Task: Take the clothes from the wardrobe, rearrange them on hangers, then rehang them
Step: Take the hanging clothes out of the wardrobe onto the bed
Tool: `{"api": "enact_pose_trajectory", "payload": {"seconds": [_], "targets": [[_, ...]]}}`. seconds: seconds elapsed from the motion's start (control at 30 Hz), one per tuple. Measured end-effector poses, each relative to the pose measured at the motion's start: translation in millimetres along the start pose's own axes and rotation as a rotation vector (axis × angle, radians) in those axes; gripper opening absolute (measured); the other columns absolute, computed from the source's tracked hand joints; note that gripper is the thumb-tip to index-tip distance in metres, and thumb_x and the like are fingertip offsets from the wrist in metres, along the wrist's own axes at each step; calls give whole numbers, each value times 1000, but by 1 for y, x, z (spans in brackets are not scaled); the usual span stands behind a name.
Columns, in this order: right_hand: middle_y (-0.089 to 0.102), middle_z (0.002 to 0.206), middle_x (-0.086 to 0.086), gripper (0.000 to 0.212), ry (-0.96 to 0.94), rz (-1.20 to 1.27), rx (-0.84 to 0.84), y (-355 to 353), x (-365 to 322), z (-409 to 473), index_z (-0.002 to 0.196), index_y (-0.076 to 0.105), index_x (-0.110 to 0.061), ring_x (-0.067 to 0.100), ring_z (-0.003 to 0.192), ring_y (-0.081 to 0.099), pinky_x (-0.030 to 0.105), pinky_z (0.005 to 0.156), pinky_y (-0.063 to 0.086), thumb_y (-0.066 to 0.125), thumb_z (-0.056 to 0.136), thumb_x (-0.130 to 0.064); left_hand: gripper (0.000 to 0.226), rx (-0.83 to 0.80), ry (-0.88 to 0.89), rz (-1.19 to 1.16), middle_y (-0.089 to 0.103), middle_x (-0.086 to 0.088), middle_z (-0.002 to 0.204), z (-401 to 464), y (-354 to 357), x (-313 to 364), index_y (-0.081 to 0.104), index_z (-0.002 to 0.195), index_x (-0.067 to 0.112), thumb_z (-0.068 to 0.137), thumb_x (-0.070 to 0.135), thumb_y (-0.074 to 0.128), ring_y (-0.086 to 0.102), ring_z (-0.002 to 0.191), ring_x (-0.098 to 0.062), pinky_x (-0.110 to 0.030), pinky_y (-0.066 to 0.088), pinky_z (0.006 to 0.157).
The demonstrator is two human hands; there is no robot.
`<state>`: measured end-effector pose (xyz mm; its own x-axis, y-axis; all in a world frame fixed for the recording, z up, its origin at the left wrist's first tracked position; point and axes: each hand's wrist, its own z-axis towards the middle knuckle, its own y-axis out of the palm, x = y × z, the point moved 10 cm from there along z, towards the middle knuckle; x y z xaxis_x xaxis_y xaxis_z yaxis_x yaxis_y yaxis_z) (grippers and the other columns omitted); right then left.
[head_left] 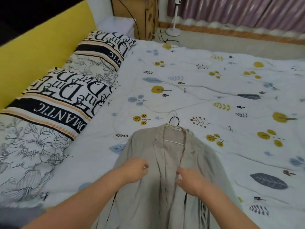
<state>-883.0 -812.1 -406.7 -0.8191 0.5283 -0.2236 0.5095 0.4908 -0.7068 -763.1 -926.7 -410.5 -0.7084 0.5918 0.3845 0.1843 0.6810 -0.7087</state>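
Note:
A beige jacket (145,142) lies front-up on the bed, still on a white hanger (173,141) whose dark hook (174,120) points away from me. My left hand (134,169) has curled fingers pinching the jacket's left front panel. My right hand (189,180) pinches the right front edge near the opening. The two hands sit on either side of the open front, at chest height of the garment. The lower part of the jacket runs out of view at the bottom.
The bed is covered by a white quilt (214,90) printed with leaves and trees. Two patterned pillows (54,103) lie along the yellow headboard (33,52) on the left. A fan base (173,31), cables and curtains stand beyond the bed.

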Motion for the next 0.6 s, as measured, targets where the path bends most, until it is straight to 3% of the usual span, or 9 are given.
{"api": "enact_pose_trajectory", "payload": {"seconds": [0.2,0.37,0.6], "targets": [[48,138,11,42,22,19,10,6,-57,-102,136,43,-16,26,125,47,30,101,38,41,96,-27,34,7,-38,43,53,-3,131,-135,-16,-39,49,127,20,97,32,39,49,117,-18,-21,35,85],[50,137,5,46,-36,65,-7,16,-100,-169,140,39,-18,20,123,47,28,99,38,42,95,-30,40,22,-100,100,49,-2,138,-233,-21,-69,44,135,22,97,33,40,46,123,-18,-22,36,94],[35,149,3,49,-76,-97,-64,24,-142,-215,145,30,-19,20,132,39,28,104,34,39,99,-33,42,145,-309,27,49,-3,137,-339,-19,-119,43,135,23,95,35,42,46,124,-20,-25,36,98]]}}
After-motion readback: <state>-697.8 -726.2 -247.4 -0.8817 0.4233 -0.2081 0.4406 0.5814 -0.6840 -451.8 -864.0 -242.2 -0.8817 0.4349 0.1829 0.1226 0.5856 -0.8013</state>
